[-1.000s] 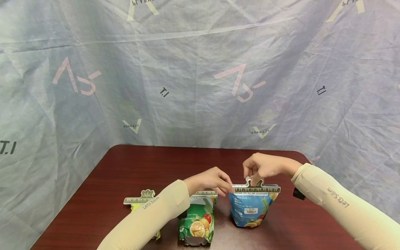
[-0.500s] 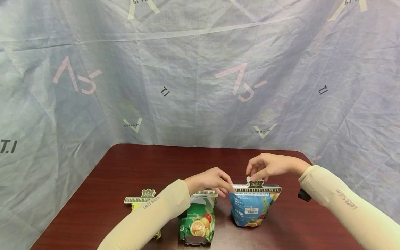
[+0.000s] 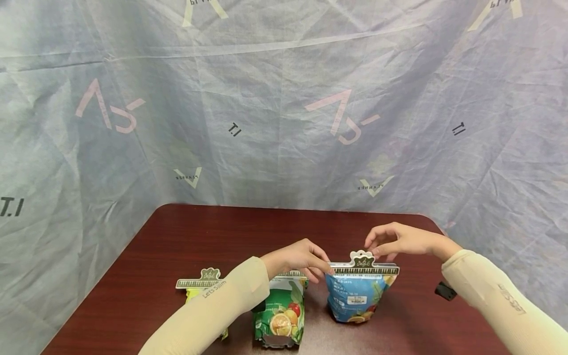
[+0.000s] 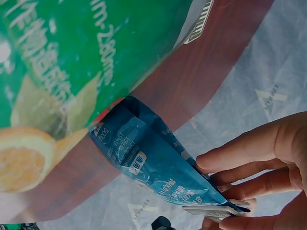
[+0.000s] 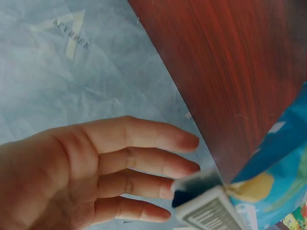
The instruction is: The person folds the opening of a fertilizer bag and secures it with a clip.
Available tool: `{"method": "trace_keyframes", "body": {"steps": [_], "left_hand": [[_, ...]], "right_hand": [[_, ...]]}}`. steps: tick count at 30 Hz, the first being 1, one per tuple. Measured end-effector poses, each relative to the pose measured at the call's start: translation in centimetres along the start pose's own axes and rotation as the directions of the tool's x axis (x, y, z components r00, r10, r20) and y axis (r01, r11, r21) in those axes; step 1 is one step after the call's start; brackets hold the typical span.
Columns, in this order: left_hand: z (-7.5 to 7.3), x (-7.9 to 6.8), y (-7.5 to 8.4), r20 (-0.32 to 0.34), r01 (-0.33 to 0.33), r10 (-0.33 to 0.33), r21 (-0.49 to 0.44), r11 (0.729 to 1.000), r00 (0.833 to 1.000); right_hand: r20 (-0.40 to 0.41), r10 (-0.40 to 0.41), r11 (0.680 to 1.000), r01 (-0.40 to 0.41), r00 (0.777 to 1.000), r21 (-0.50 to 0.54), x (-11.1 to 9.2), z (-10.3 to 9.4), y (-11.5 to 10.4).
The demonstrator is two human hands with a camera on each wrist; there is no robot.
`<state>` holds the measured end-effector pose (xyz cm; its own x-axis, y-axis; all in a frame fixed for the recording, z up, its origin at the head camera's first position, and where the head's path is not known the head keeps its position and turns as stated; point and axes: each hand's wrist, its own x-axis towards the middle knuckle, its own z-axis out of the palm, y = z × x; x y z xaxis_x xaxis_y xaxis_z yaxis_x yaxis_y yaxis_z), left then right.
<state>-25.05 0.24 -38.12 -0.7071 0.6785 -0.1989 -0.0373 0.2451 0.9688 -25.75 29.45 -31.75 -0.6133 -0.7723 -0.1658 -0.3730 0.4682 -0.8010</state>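
Note:
A blue bag [image 3: 355,298] stands upright on the table, its top closed by a wide ruler-marked clip [image 3: 370,269] with a scalloped handle. My left hand [image 3: 296,257] pinches the bag's top left corner at the clip's end; the left wrist view shows the fingers [image 4: 249,158] on one face and the thumb on the other. My right hand [image 3: 404,239] is just right of the clip's handle, holding nothing. Its fingers [image 5: 144,134] are loosely bent in the right wrist view, with the clip's end [image 5: 211,211] close to the fingertips.
Left of the blue bag stands a green bag [image 3: 281,315] with fruit pictures and a similar clip. Further left, a yellow bag [image 3: 193,294] with a clip [image 3: 197,283] is partly behind my left sleeve. Grey cloth [image 3: 275,123] hangs behind the dark red table [image 3: 248,227].
My right hand has let go of the clip's handle and moved to the right, its fingers loosening. The left hand and the bags stay in place.

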Motion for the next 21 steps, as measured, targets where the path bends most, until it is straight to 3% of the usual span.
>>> {"method": "trace_keyframes", "body": {"steps": [8, 15, 21], "left_hand": [[-0.1, -0.1, 0.1, -0.003, 0.002, -0.002, -0.007, 1.000, 1.000], [0.0, -0.2, 0.0, 0.004, 0.003, -0.003, -0.010, 1.000, 1.000], [0.0, -0.1, 0.0, -0.002, 0.005, -0.005, -0.008, 1.000, 1.000]], "right_hand": [[-0.026, -0.079, 0.993, 0.081, 0.997, 0.088, -1.3, 0.4, 1.7], [-0.078, -0.097, 0.980, 0.109, 0.992, 0.169, -2.1, 1.3, 3.3], [-0.125, -0.185, 0.939, 0.213, 0.975, 0.268, -2.6, 2.2, 4.6]]}}
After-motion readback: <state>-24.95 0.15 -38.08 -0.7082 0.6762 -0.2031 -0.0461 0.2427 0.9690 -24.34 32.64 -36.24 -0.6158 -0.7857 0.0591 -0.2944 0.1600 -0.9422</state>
